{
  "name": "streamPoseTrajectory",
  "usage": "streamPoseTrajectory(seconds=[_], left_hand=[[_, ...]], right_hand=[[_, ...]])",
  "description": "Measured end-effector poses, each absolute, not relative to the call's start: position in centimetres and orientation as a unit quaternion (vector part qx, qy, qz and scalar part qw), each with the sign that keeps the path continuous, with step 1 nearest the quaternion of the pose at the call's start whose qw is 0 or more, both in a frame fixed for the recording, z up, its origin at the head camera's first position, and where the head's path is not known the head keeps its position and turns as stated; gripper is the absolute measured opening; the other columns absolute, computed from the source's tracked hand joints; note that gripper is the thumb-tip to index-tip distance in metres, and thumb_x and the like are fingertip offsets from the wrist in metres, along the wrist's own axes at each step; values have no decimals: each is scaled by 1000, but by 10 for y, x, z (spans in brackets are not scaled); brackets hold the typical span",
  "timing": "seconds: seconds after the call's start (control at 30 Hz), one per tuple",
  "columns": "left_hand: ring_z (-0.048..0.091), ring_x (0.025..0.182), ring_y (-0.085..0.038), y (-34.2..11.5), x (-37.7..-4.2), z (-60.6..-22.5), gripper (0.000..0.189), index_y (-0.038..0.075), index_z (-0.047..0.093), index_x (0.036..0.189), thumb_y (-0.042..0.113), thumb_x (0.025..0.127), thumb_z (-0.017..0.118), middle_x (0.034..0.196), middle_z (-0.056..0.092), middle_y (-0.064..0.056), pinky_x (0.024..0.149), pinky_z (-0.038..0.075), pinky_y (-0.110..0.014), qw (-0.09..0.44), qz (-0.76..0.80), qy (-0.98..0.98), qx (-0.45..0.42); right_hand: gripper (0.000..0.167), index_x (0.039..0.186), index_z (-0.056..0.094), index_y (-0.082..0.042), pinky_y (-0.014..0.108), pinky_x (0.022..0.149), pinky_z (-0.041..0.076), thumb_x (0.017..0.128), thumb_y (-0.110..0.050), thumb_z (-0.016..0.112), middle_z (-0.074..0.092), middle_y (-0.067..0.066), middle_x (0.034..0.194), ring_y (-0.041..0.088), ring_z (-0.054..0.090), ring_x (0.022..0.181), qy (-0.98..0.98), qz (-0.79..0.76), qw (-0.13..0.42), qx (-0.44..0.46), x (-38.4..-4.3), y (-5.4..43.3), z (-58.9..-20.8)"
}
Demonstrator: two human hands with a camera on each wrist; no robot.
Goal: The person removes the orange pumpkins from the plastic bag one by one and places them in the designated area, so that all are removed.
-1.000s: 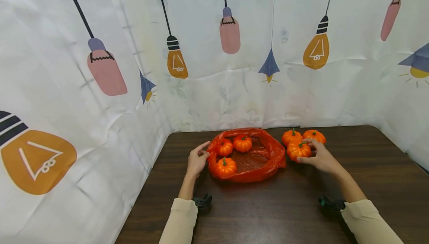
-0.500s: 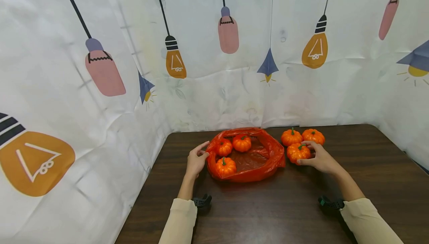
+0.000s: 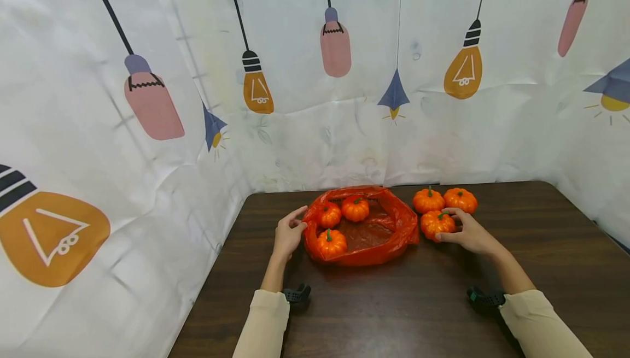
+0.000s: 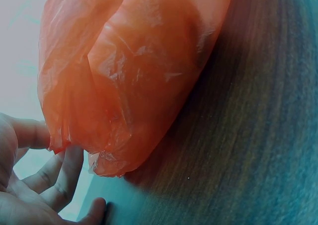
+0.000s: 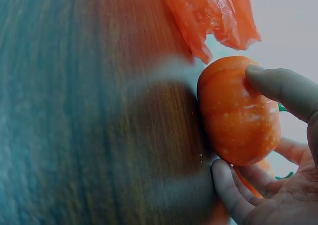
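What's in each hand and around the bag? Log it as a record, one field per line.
Left hand: pinches the left edge of the red plastic bag
Right hand: grips the front orange pumpkin
Bag state: mouth open, resting on the dark table
Bag contents: three small pumpkins
Right of bag: gripped pumpkin, with two more pumpkins behind it
Backdrop: white, printed with hanging lamps

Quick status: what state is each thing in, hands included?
Red bag: open, mouth upward
Left hand: pinching the bag's rim
Front loose pumpkin: gripped, apparently on the table
Right hand: gripping that pumpkin
Rear left loose pumpkin: stem up, ungripped
Rear right loose pumpkin: stem up, ungripped
Front bagged pumpkin: stem up, ungripped
Rear left bagged pumpkin: inside, ungripped
Rear right bagged pumpkin: inside, ungripped
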State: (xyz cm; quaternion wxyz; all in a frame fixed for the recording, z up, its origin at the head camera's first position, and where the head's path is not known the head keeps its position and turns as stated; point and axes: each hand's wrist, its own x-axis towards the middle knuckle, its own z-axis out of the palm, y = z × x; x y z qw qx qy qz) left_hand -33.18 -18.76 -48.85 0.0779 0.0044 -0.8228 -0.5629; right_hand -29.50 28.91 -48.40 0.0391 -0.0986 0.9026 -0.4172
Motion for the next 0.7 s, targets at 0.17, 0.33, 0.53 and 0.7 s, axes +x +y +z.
streamPoseTrajectory(seconds=[0.17, 0.33, 0.53, 0.7], left_hand=[[41, 53, -13, -187, -332, -489, 45, 25, 67, 137, 6, 96, 64, 96, 70, -13, 50, 37, -25, 79, -563, -823, 4], [41, 52, -13, -187, -331, -488, 46, 25, 67, 138, 6, 96, 64, 96, 70, -14, 50, 36, -24, 78, -565, -821, 6], [43, 54, -13, -186, -331, -487, 46, 22, 66, 139, 6, 96, 64, 98, 70, -15, 51, 37, -25, 77, -565, -821, 8], [43, 55, -14, -187, -331, -487, 45, 22, 66, 139, 6, 96, 64, 98, 70, -14, 51, 38, -25, 76, -564, -822, 10]], right_hand=[[81, 151, 32, 6, 63, 96, 47, 94, -34, 73, 32, 40, 149, 57, 43, 129, 902, -419, 41, -98, -295, 288, -485], [81, 152, 30, 6, 61, 94, 49, 94, -31, 73, 32, 40, 149, 56, 44, 127, 899, -426, 46, -95, -294, 288, -485], [83, 153, 29, 5, 63, 97, 47, 95, -34, 73, 29, 40, 151, 57, 40, 130, 898, -429, 54, -86, -295, 289, -486], [85, 153, 28, 4, 64, 99, 45, 94, -37, 73, 28, 39, 153, 56, 37, 133, 895, -434, 59, -81, -296, 288, -486]])
